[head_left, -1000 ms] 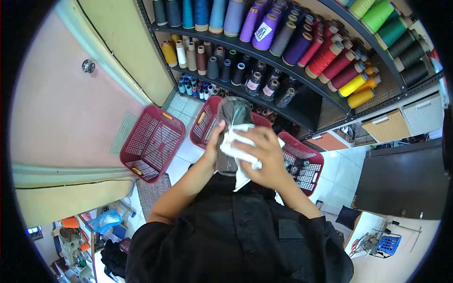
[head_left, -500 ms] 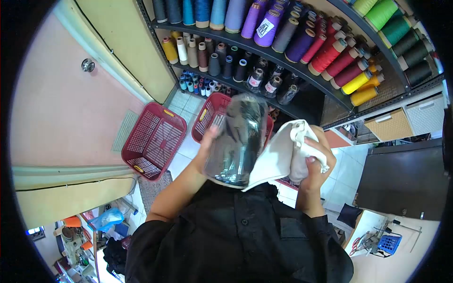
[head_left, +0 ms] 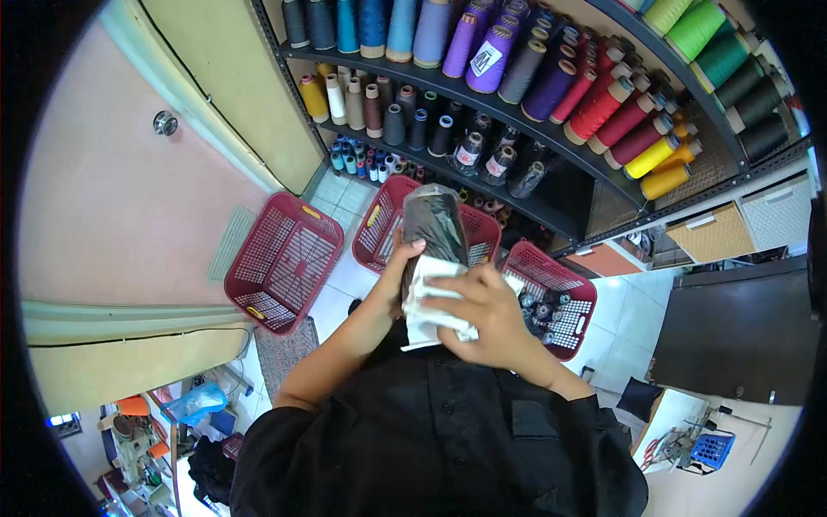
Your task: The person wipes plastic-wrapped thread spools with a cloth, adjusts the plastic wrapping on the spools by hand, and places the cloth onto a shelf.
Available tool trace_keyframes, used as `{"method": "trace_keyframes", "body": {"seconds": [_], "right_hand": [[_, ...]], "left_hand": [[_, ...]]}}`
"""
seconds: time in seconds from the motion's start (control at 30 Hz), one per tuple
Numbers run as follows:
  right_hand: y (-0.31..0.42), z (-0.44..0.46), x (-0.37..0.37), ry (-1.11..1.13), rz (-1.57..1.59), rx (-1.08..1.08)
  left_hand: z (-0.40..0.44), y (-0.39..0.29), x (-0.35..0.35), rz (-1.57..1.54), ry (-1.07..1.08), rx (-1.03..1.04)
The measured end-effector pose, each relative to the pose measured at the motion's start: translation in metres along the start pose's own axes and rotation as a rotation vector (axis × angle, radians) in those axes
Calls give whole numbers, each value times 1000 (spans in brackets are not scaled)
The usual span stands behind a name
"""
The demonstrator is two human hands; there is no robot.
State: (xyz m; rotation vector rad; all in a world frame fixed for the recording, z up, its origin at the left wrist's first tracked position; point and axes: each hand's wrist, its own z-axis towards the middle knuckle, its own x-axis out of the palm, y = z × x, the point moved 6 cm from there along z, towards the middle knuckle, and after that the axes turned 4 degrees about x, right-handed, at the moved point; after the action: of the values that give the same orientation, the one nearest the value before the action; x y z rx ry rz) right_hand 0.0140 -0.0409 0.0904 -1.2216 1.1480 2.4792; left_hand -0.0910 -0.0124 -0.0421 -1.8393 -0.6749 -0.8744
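Observation:
In front of my chest is a dark thread cone (head_left: pixel 438 222) in clear plastic wrap, tilted slightly. My left hand (head_left: pixel 398 269) grips it from the left side, the thumb lying along the wrap. A white cloth (head_left: pixel 424 297) covers the cone's lower part. My right hand (head_left: pixel 482 314) presses the cloth against the cone, with its fingers bent over the fabric. The cone's lower end is hidden behind the cloth and fingers.
Shelves (head_left: pixel 517 108) of coloured thread cones stand ahead. On the floor are a red basket (head_left: pixel 284 258) at left, another basket (head_left: pixel 370 228) behind the cone, and a third basket (head_left: pixel 586 297) holding dark spools at right. A door (head_left: pixel 129 198) stands at far left.
My right hand has brought the white cloth left onto the wrapped cone and now presses it there. The cone has turned more upright, and the right basket has come into view.

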Motion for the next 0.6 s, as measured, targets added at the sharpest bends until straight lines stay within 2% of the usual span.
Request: {"method": "trace_keyframes", "body": {"seconds": [0.1, 0.17, 0.2, 0.23, 0.3, 0.37, 0.43, 0.47, 0.5, 0.57, 0.6], "right_hand": [[2, -1, -8, 81, 163, -68], [-1, 5, -26, -1, 251, -125], [-7, 7, -35, -90, 178, -117], [-12, 13, -39, -126, 77, -66], [-19, 29, -29, -159, -4, 23], [-21, 24, -19, -84, 30, -14], [-12, 13, -11, 26, 22, -80], [-6, 10, -10, 14, 7, -111], [-3, 9, -12, 4, 5, -110], [-6, 9, -25, -49, 56, -89], [-6, 10, -38, -138, 71, -50]], "left_hand": [[9, -14, 0, 27, 10, 115], [5, -18, 9, 53, 16, 149], [5, -22, 11, 76, 18, 194], [9, -12, -1, 117, 15, 167], [7, -8, 1, 266, 12, 260], [17, 6, -17, 51, -16, 274], [4, -20, 9, 20, -8, 322], [7, -21, 6, -97, 29, 255], [0, -30, 15, -8, -79, 294], [-5, -35, 22, -180, 82, 186], [-7, -43, 25, -177, 142, 251]]}}
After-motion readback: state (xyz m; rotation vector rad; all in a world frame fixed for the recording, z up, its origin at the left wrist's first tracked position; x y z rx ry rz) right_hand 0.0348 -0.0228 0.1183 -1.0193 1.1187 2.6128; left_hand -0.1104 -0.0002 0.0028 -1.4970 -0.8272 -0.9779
